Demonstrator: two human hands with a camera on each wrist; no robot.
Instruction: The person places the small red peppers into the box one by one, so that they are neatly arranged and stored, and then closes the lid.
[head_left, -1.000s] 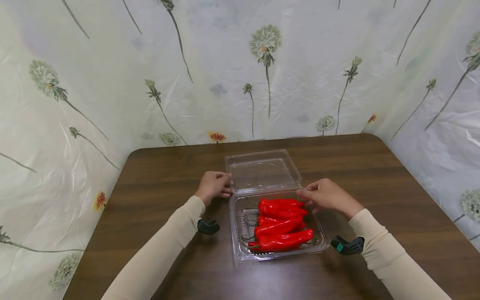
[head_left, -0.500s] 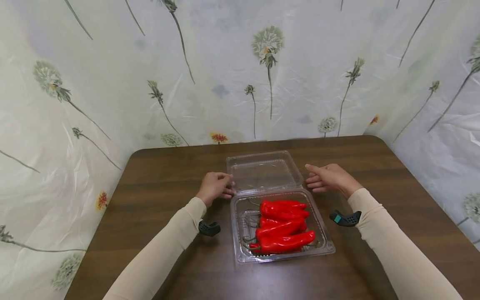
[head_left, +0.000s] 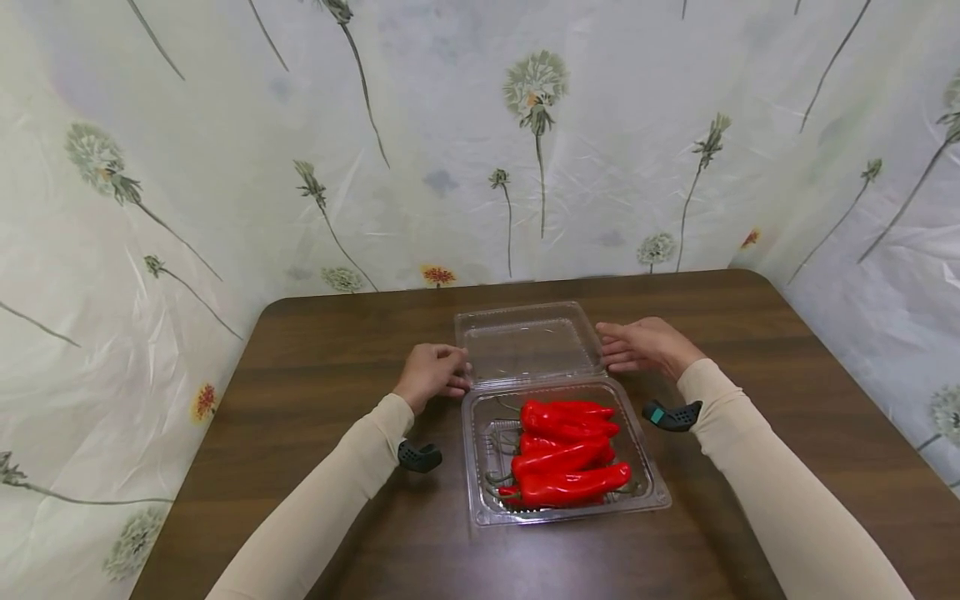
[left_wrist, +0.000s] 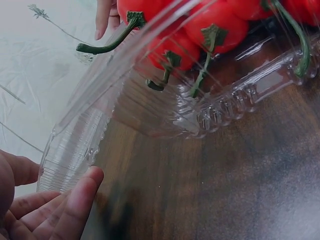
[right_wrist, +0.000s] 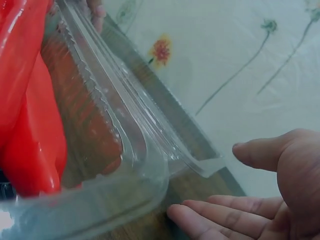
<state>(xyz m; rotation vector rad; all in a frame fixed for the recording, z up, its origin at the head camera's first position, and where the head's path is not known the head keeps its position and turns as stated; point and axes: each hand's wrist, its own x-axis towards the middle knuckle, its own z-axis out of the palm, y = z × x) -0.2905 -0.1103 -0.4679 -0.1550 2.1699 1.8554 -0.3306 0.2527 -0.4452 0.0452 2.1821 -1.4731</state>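
Note:
A clear plastic clamshell container (head_left: 567, 517) lies opened out on the table, its base nearer me and its lid (head_left: 517, 342) folded back behind. Several red peppers (head_left: 566, 454) with green stems lie in the base, stems to the left. At the lid's left edge near the hinge, my left hand (head_left: 433, 372) pinches the rim; the left wrist view has the lid's side wall (left_wrist: 70, 155) between thumb and fingers. My right hand (head_left: 647, 344) is beside the lid's right edge. In the right wrist view its thumb and fingers spread apart around the lid's corner (right_wrist: 210, 166).
The brown wooden table (head_left: 337, 333) has rounded back corners. A floral curtain (head_left: 420, 125) hangs behind it and along both sides. A dark band sits at each wrist, such as the left wristband (head_left: 418, 457).
My right hand has left the base's back right corner, moved back and right, then closed in on the lid's right edge. The left hand stays at the lid's left edge.

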